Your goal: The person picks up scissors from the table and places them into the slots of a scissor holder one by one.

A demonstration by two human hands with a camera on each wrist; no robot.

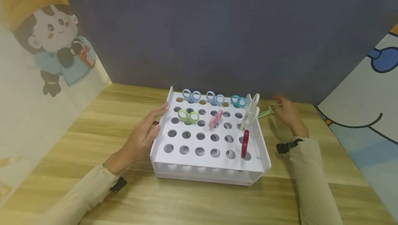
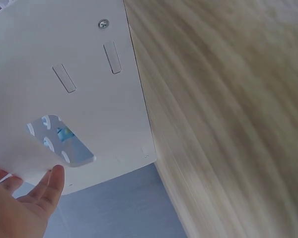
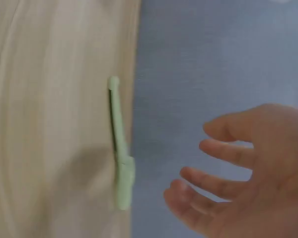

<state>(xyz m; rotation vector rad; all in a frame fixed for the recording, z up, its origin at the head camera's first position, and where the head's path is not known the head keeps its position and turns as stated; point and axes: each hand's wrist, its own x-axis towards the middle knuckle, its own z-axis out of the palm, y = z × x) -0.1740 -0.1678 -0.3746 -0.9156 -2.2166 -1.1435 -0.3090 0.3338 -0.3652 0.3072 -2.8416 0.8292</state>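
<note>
A white rack [image 1: 192, 160] with rows of round holes stands on the table. My left hand [image 1: 138, 138] rests against its left side panel [image 2: 102, 99], fingers fairly straight, fingertips touching the panel beside a cutout. To the right of the rack lie light green scissors [image 3: 120, 153]. Close by them hovers my right hand [image 1: 287, 113]; in the right wrist view its loosely bent fingers [image 3: 223, 153] are apart from the scissors and hold nothing. Standing in the rack's holes are lime green scissors [image 1: 188, 116], pink scissors [image 1: 215, 119], white scissors [image 1: 250, 113] and red scissors [image 1: 245, 144].
Along the rack's back row stand two pairs of blue scissors [image 1: 191, 96] and teal scissors [image 1: 238, 101]. A dark grey wall [image 1: 199, 31] rises behind the wooden table [image 1: 199, 202]. Printed panels [image 1: 367, 104] border the table left and right.
</note>
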